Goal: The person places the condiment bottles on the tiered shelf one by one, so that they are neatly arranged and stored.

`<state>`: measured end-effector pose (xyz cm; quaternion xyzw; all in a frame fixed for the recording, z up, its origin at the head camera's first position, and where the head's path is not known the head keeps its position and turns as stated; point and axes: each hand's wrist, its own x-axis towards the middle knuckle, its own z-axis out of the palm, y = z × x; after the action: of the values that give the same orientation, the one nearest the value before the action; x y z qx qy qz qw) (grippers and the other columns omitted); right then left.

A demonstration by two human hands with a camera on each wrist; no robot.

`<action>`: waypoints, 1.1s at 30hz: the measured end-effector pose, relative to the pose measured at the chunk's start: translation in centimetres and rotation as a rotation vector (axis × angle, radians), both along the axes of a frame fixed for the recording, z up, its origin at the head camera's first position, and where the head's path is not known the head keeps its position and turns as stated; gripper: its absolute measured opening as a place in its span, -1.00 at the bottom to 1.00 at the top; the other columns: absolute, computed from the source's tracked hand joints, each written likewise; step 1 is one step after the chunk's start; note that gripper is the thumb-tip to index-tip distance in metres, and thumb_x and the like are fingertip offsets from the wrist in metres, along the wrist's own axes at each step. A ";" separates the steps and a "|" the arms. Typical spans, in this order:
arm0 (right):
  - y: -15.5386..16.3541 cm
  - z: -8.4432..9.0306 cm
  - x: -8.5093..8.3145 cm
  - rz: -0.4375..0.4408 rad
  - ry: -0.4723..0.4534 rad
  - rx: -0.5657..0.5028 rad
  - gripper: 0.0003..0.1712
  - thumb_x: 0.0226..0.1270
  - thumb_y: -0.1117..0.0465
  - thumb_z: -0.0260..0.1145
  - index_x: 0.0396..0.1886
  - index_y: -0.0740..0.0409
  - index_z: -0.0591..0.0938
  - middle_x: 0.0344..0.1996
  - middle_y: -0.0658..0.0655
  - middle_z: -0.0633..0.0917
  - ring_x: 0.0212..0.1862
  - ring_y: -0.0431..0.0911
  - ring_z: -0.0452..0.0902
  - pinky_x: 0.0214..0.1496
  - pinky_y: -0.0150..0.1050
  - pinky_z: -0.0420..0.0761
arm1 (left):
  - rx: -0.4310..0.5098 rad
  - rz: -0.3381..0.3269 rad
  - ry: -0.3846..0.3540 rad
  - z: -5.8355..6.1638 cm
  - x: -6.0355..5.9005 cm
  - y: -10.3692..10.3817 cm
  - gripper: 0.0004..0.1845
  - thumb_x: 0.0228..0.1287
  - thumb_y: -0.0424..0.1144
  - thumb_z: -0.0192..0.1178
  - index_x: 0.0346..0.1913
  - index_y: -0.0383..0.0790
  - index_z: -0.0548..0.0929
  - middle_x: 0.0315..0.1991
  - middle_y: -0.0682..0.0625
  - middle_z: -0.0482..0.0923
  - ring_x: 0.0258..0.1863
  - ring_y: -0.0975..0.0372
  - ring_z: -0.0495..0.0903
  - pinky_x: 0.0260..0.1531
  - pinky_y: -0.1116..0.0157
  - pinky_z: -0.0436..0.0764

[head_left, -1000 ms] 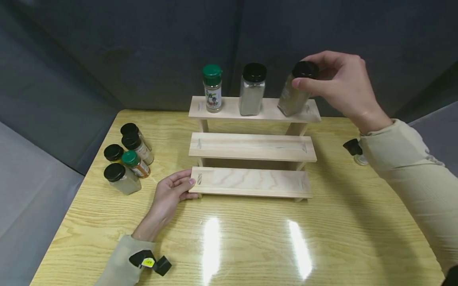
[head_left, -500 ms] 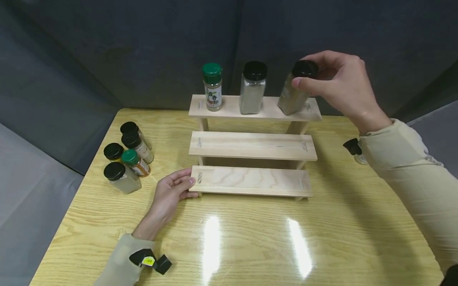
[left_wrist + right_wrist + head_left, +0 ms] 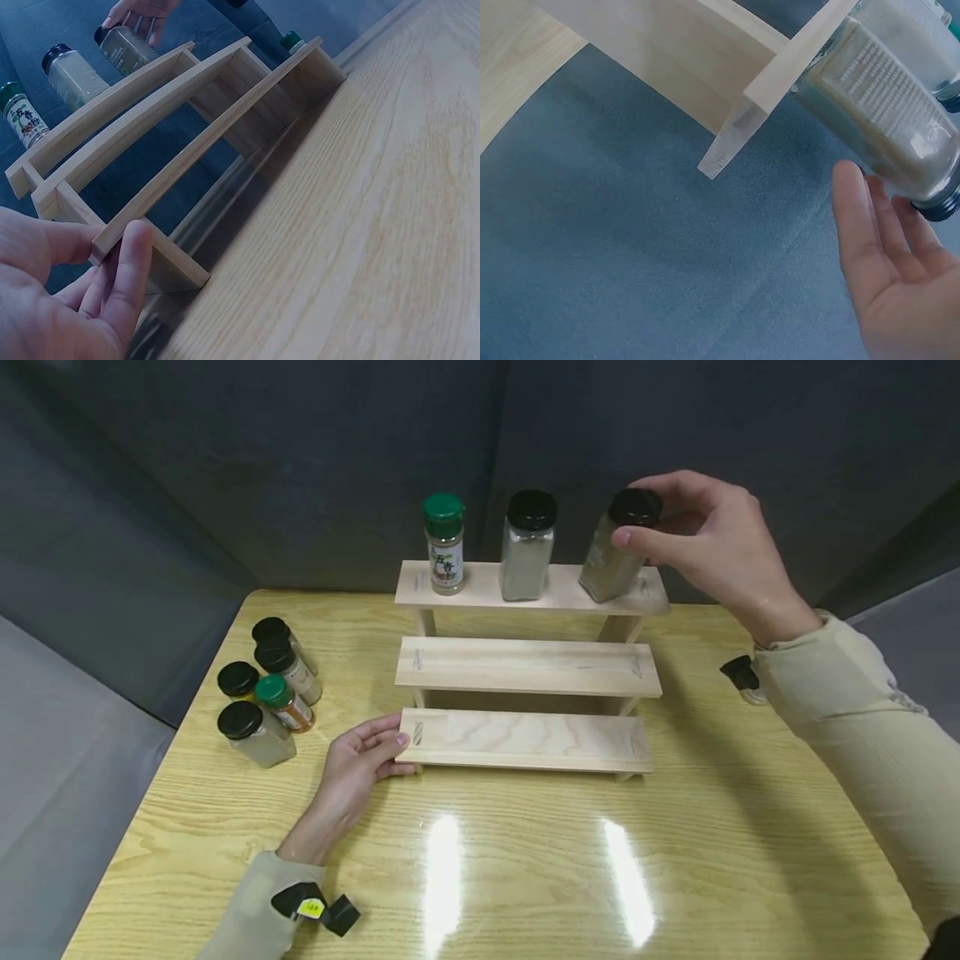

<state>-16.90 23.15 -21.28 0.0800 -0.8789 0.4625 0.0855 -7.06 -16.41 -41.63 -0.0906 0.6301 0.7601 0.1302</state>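
Note:
A three-tier wooden shelf rack (image 3: 517, 667) stands on the table. On the right part of its top tier my right hand (image 3: 723, 547) holds a spice jar (image 3: 609, 567) by its black lid and upper body, thumb in front and fingers behind. That jar leans a little, its base at the board. Beside it on the same tier stand a square black-lidded jar (image 3: 527, 564) and a green-capped spice bottle (image 3: 446, 556). My left hand (image 3: 356, 764) pinches the left end of the lowest board (image 3: 112, 236) between thumb and fingers.
Several spice jars (image 3: 262, 739) with black or green lids are grouped at the table's left side. A dark cloth wall (image 3: 337, 468) rises behind the table (image 3: 525, 877). A small dark object (image 3: 741, 672) lies near my right sleeve.
The right hand and its jar shift very slightly left in the head view. My left hand stays on the lowest board, and the other jars keep their places.

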 end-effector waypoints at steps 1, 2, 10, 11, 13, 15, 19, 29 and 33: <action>0.1 0.0 0.1 -0.006 0.001 -0.007 -0.40 0.36 0.06 0.65 0.36 -0.04 0.73 0.02 -0.04 0.74 -0.05 -0.14 0.69 -0.05 -0.36 0.59 | -0.001 -0.001 -0.001 0.0 0.0 0.0 -0.59 0.61 -0.57 0.17 0.42 -0.61 0.49 -0.08 -0.13 0.68 -0.23 0.21 0.79 -0.10 0.25 0.85; 0.2 0.0 0.3 -0.012 -0.001 -0.015 -0.40 0.36 0.07 0.65 0.37 -0.06 0.73 0.03 -0.04 0.74 -0.04 -0.15 0.69 -0.04 -0.37 0.58 | -0.002 -0.001 -0.002 0.0 0.0 0.0 -0.59 0.61 -0.57 0.17 0.42 -0.60 0.49 -0.08 -0.13 0.68 -0.23 0.21 0.79 -0.10 0.25 0.85; 1.9 0.1 1.9 -0.035 0.048 -0.109 -0.47 0.41 0.20 0.60 0.35 0.03 0.73 0.12 0.02 0.76 -0.06 -0.15 0.72 -0.08 -0.44 0.65 | -0.007 0.001 -0.004 0.1 0.2 -0.2 -0.57 0.62 -0.55 0.18 0.44 -0.59 0.48 -0.05 -0.17 0.66 -0.22 0.19 0.79 -0.09 0.23 0.85; 2.2 0.1 2.1 -0.040 0.055 -0.113 -0.47 0.42 0.21 0.59 0.35 0.04 0.74 0.12 0.02 0.76 -0.06 -0.15 0.72 -0.07 -0.44 0.65 | -0.007 0.000 -0.004 0.1 0.2 -0.3 -0.57 0.62 -0.55 0.18 0.44 -0.59 0.48 -0.05 -0.16 0.66 -0.22 0.19 0.79 -0.09 0.23 0.85; 3.0 0.1 2.6 -0.052 0.063 -0.119 -0.48 0.43 0.23 0.58 0.36 0.05 0.73 0.11 0.02 0.77 -0.05 -0.16 0.72 -0.06 -0.45 0.64 | -0.006 -0.001 -0.006 0.2 0.2 -0.3 -0.57 0.62 -0.54 0.18 0.44 -0.58 0.48 -0.05 -0.16 0.66 -0.22 0.19 0.79 -0.08 0.23 0.85; 3.8 -0.1 3.2 -0.069 0.068 -0.116 -0.47 0.44 0.25 0.57 0.37 0.06 0.73 0.12 0.02 0.77 -0.03 -0.17 0.72 -0.06 -0.47 0.65 | -0.007 -0.001 -0.006 0.2 0.2 -0.3 -0.57 0.62 -0.54 0.18 0.44 -0.58 0.49 -0.05 -0.16 0.66 -0.21 0.19 0.79 -0.08 0.23 0.85; 5.4 -0.6 4.0 -0.118 0.065 -0.102 -0.47 0.45 0.25 0.57 0.38 0.06 0.73 0.11 -0.02 0.77 -0.03 -0.20 0.71 -0.08 -0.49 0.64 | -0.012 0.000 -0.007 0.2 0.2 -0.4 -0.57 0.62 -0.54 0.18 0.44 -0.57 0.50 -0.05 -0.16 0.67 -0.21 0.19 0.80 -0.08 0.23 0.85; 9.4 -3.0 4.9 -0.267 0.031 0.057 -0.44 0.49 0.09 0.56 0.44 -0.10 0.70 0.02 -0.31 0.72 0.03 -0.39 0.58 0.06 -0.50 0.45 | -0.009 0.015 -0.011 0.1 0.1 -0.5 -0.58 0.62 -0.55 0.18 0.43 -0.58 0.49 -0.07 -0.14 0.67 -0.23 0.20 0.79 -0.09 0.23 0.85; 11.3 -4.2 5.2 -0.321 0.008 0.094 -0.40 0.52 0.04 0.53 0.49 -0.10 0.65 0.04 -0.39 0.66 0.03 -0.44 0.54 0.24 -0.47 0.45 | -0.009 0.009 -0.009 0.1 0.2 -0.5 -0.58 0.62 -0.55 0.17 0.44 -0.59 0.49 -0.06 -0.14 0.67 -0.24 0.20 0.79 -0.09 0.24 0.85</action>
<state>-11.74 34.45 -25.51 -0.0555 -0.9006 0.4011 0.1581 -6.89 -16.90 -41.56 -0.0974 0.6324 0.7575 0.1292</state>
